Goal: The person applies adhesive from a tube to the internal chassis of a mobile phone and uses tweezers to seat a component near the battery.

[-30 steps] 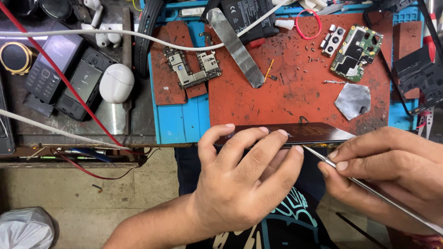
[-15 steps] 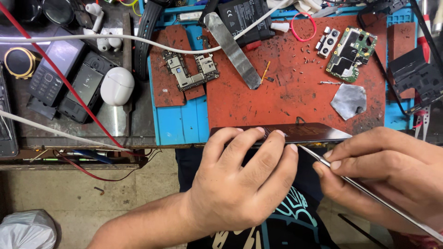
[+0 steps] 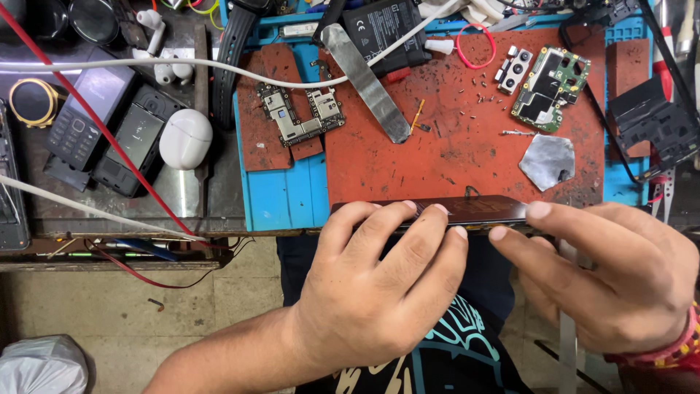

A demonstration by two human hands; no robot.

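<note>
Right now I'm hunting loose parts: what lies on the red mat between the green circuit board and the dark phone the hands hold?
In the head view, a crumpled silver foil piece lies between the green circuit board and the dark phone.

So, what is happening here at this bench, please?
A person holds a dark phone on its edge at the front of a red mat. The left hand grips it from below, and the right hand touches its right end. Two circuit boards and a metal strip lie on the mat.
</note>
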